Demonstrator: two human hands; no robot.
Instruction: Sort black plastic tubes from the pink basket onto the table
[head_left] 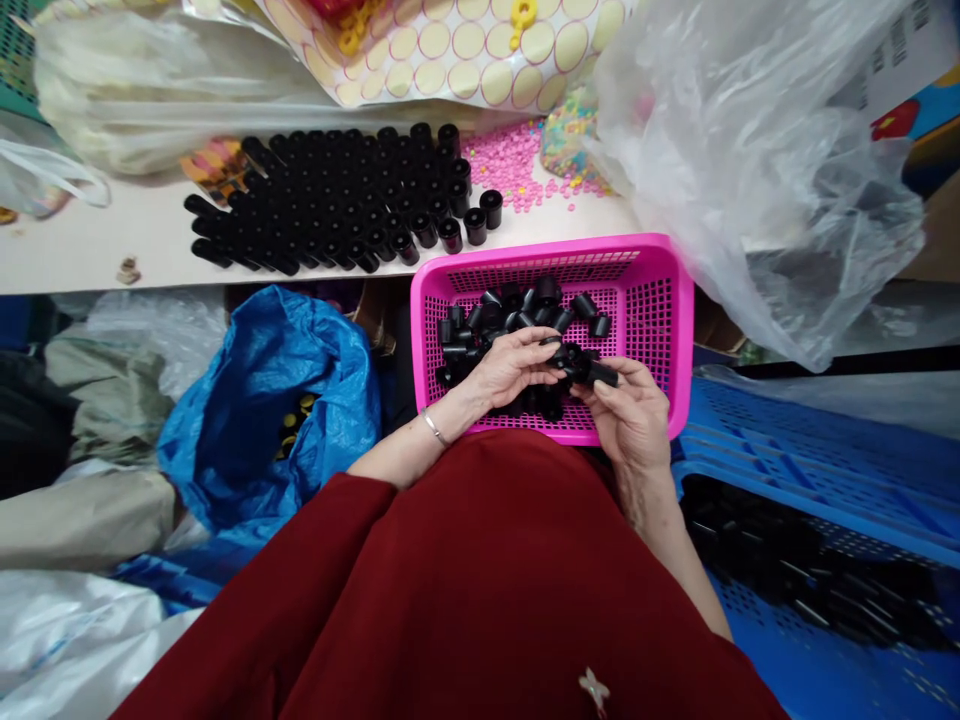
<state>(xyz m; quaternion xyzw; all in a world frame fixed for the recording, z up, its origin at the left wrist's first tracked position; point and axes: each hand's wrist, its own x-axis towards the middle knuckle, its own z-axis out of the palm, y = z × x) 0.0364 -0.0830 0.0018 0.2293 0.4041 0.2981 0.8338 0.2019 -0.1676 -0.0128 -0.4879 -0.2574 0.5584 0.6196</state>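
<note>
A pink plastic basket [660, 300] rests on my lap, holding several loose black tubes [517, 310]. My left hand [510, 368] reaches into the basket, fingers curled around black tubes. My right hand [630, 415] sits at the basket's near edge, pinching a black tube [600, 375] between thumb and fingers. Both hands meet over the same cluster of tubes. A thin bracelet [433, 427] circles my left wrist.
On the white table [90, 250] beyond stand many black tubes in rows [337, 205], pink beads [510, 165] and clear plastic bags [750, 150]. A blue bag [262, 400] lies at my left, a blue crate [825, 470] with black parts at my right.
</note>
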